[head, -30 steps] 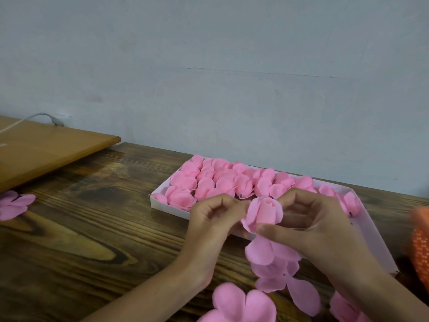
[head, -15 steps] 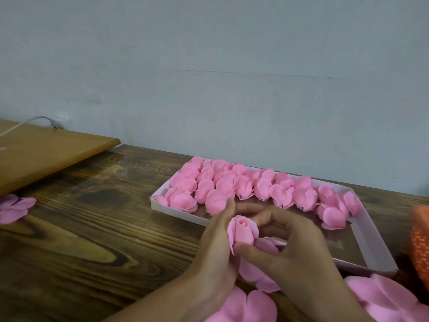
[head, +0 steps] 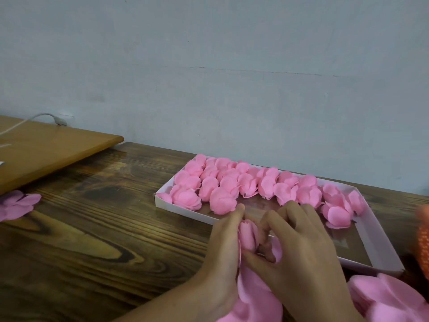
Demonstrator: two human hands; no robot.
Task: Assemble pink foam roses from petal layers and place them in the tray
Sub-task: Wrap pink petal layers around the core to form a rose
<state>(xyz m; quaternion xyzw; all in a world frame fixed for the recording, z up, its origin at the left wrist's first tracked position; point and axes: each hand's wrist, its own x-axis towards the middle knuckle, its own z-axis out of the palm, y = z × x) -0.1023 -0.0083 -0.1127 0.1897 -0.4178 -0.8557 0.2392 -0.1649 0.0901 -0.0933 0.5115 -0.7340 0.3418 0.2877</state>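
A pink foam rose bud [head: 248, 237] with loose petal layers hanging under it sits between both my hands, just in front of the tray. My left hand [head: 220, 259] cups its left side, and my right hand [head: 299, 249] curls round its right side with thumb and fingers pinching at the base. The white shallow tray [head: 380, 247] lies behind them on the dark wooden table [head: 92, 240]. Several finished pink roses [head: 222, 201] fill its back and left part; its front right floor is bare. Flat petal layers [head: 255, 305] lie under my wrists.
More pink petal layers [head: 390, 296] lie at the bottom right, and another petal piece [head: 16, 204] at the far left. A lighter wooden board [head: 46, 149] with a white cable [head: 46, 117] overlaps the table's back left. An orange object [head: 423, 235] shows at the right edge.
Both hands have come down and nearer with the bud, from above the tray's front edge to low over the table. The hanging petals are now gathered closer under the bud.
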